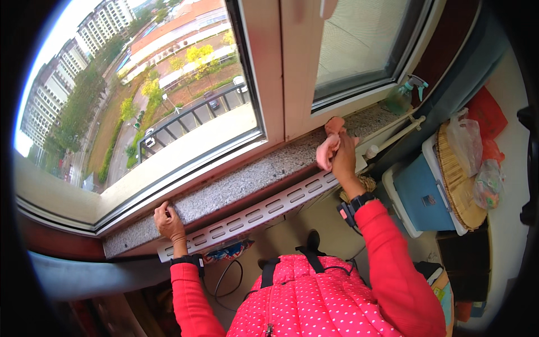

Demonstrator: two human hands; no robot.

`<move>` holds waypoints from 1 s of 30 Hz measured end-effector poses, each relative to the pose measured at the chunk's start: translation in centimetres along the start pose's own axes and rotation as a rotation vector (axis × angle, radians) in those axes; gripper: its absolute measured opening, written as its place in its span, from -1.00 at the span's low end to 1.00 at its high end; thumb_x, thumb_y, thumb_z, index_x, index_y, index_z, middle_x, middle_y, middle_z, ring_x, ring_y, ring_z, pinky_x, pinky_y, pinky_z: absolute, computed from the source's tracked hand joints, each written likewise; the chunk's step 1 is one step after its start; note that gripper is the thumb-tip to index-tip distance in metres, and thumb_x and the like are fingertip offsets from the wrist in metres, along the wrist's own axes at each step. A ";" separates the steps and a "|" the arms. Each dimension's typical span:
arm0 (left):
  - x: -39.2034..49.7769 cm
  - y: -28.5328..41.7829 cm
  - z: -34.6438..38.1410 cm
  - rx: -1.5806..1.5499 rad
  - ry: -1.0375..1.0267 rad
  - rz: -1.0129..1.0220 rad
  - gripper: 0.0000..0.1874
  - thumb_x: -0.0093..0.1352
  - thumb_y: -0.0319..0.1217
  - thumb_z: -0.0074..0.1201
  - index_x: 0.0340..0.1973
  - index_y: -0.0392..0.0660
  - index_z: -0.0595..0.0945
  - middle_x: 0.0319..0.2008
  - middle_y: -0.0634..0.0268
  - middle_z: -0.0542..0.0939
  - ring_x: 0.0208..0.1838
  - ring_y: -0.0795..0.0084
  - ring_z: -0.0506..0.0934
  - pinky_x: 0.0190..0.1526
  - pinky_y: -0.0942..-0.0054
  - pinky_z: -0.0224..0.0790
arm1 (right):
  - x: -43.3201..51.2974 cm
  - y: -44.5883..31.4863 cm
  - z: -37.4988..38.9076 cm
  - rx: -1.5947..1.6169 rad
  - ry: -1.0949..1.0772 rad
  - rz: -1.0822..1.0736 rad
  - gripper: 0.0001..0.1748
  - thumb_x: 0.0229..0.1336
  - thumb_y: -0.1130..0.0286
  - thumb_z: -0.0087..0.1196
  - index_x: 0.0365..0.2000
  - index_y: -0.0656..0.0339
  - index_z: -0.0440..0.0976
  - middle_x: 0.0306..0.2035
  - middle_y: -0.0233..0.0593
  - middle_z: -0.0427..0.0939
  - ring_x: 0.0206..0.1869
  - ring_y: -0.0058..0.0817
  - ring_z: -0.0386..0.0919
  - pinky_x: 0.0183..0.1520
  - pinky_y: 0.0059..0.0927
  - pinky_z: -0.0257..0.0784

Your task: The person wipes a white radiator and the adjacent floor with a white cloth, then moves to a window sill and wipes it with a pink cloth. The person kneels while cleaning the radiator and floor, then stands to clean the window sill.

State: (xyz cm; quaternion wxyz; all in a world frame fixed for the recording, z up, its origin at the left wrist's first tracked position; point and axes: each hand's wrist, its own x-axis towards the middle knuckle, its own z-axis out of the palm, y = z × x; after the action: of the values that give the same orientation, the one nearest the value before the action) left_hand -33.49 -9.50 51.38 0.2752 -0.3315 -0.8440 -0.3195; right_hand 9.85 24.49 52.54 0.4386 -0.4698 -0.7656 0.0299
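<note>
A pink cloth point(327, 151) is bunched in my right hand point(345, 158), which rests at the front edge of the speckled granite windowsill point(252, 179). My left hand point(169, 223) touches the sill near its left end, its fingers curled and no object visible in it. Above the sill stands the window with its pale frame point(269, 76); the left pane shows the outdoors and the right one has a screen or blind behind it. A spray bottle with a teal trigger head point(402, 97) stands at the sill's right end.
A white slotted radiator cover point(252, 216) runs just below the sill. To the right are a white pipe point(400, 135), a blue storage bin point(421, 193) with a round woven tray point(459, 185) and plastic bags on top. A black cable point(217, 290) loops on the floor.
</note>
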 end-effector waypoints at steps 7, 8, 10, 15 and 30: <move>0.0 0.4 -0.2 0.012 0.004 -0.010 -0.83 0.28 -0.49 0.10 -0.23 -0.04 0.69 -0.33 0.23 0.59 -0.24 0.17 0.56 -0.16 0.24 0.44 | -5.6 -11.7 2.8 0.131 -0.253 -0.201 -0.46 -0.06 0.52 0.12 0.04 0.30 0.43 0.08 -0.08 0.47 0.19 -0.09 0.41 0.32 -0.15 0.28; 0.0 0.4 -0.2 0.014 0.010 -0.005 -0.83 0.29 -0.48 0.10 -0.24 -0.03 0.69 -0.33 0.24 0.59 -0.23 0.18 0.56 -0.16 0.25 0.44 | -6.1 -13.2 3.4 0.127 -0.265 -0.274 -0.46 -0.07 0.51 0.12 0.03 0.30 0.44 0.09 -0.08 0.47 0.21 -0.10 0.40 0.35 -0.13 0.25; 0.1 0.3 -0.2 0.009 0.003 -0.003 -0.84 0.29 -0.48 0.10 -0.24 -0.03 0.69 -0.32 0.24 0.59 -0.23 0.18 0.56 -0.16 0.24 0.44 | -6.7 -15.2 4.4 0.186 -0.307 -0.335 -0.49 -0.07 0.47 0.11 0.00 0.29 0.46 0.11 -0.08 0.45 0.25 -0.10 0.37 0.42 -0.06 0.18; 0.1 0.3 -0.3 0.029 0.001 -0.017 -0.85 0.28 -0.49 0.10 -0.26 -0.02 0.69 -0.30 0.25 0.60 -0.19 0.15 0.57 -0.13 0.24 0.45 | -5.3 -13.3 3.3 0.156 -0.318 -0.347 -0.59 0.00 0.47 0.05 -0.06 0.30 0.50 -0.02 -0.16 0.56 0.13 -0.18 0.48 0.27 -0.15 0.32; 0.4 0.9 -1.0 -0.009 0.004 -0.032 -0.91 0.28 -0.36 0.16 -0.31 0.02 0.70 -0.34 0.29 0.59 -0.22 0.20 0.55 -0.15 0.22 0.42 | -8.6 -17.8 7.0 0.259 -0.368 -0.412 -0.43 -0.08 0.38 0.15 0.04 0.33 0.46 0.10 -0.06 0.44 0.24 -0.05 0.34 0.35 -0.10 0.23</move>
State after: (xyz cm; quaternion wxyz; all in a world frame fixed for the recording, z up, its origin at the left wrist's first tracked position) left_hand -32.86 -9.55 52.59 0.2705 -0.3186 -0.8471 -0.3281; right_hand -5.89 10.75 50.88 0.3456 -0.2315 -0.9011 0.1222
